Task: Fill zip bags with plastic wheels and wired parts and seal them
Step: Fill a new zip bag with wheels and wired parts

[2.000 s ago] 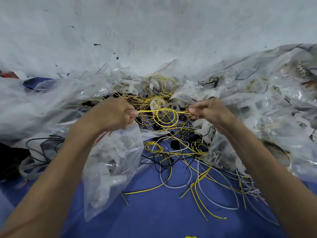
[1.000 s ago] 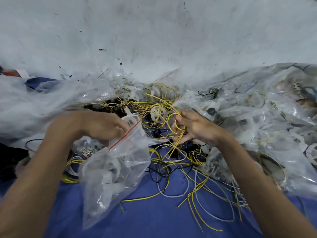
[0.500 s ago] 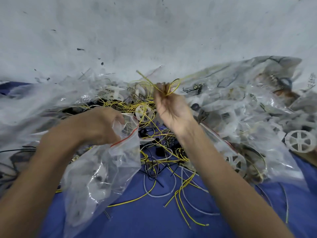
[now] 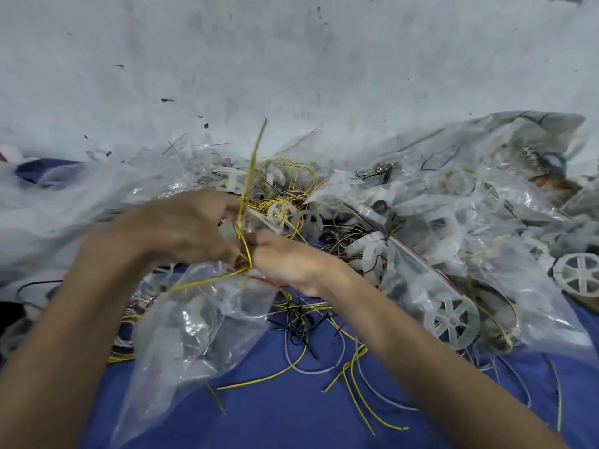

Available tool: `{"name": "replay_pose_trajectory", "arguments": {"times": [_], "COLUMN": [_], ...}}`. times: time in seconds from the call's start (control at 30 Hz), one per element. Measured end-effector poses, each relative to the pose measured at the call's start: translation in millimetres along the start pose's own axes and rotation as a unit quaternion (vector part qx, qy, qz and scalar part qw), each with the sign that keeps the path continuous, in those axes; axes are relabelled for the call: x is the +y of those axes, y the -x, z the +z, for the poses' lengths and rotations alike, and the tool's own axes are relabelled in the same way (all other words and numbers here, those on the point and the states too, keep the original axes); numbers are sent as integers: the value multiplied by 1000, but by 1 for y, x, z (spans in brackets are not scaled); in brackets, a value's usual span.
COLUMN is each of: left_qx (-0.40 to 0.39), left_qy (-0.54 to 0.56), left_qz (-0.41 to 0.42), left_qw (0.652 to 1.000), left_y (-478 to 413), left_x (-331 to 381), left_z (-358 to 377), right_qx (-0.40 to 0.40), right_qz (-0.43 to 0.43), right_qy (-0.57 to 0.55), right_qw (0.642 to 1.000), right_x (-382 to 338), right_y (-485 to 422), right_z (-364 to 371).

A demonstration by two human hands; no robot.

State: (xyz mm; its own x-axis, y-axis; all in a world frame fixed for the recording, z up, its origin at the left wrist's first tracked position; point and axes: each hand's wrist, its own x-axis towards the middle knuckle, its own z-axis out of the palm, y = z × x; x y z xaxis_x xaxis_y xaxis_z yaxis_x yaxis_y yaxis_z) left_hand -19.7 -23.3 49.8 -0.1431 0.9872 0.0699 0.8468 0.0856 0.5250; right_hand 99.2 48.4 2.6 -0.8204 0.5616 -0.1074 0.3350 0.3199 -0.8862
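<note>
A clear zip bag (image 4: pixel 194 332) with a red seal strip hangs below my hands, holding white plastic parts. My left hand (image 4: pixel 175 231) grips the bag's mouth. My right hand (image 4: pixel 285 264) pinches a bundle of yellow wires (image 4: pixel 246 196) right at the bag opening; one end sticks up and another trails left across the bag. Behind my hands lies a tangle of yellow and black wires with white plastic wheels (image 4: pixel 285 215).
Filled clear bags (image 4: pixel 453 241) with white wheels (image 4: pixel 452 320) pile up on the right, and one loose wheel (image 4: pixel 578 275) lies at the far right. Loose yellow, white and black wires (image 4: pixel 324 361) are strewn on the blue cloth (image 4: pixel 291 416). Crumpled plastic (image 4: pixel 48 202) heaps on the left.
My right hand brought the yellow wire bundle down from above the pile to the bag's mouth, next to my left hand. The left hand kept hold of the bag.
</note>
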Motion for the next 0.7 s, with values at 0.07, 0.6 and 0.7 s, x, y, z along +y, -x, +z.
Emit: {"name": "replay_pose_trajectory", "arguments": {"times": [0.07,0.6,0.7], "left_qx": [-14,16,59], "left_qy": [-4,5,23], "left_qz": [3,-2,9], "left_qw": [1000,1000,998], "left_y": [3,22,27], "left_x": [4,8,5], "left_z": [0,-21,-29], "right_qx": [-18,-33,-24], "right_qz": [16,4,-37], "right_qy": [177,464,394], "right_qw": [984,885,918], "right_x": [-6,-45,-62], "right_y": [3,-8,-16], "right_z": [-6,6,4]}}
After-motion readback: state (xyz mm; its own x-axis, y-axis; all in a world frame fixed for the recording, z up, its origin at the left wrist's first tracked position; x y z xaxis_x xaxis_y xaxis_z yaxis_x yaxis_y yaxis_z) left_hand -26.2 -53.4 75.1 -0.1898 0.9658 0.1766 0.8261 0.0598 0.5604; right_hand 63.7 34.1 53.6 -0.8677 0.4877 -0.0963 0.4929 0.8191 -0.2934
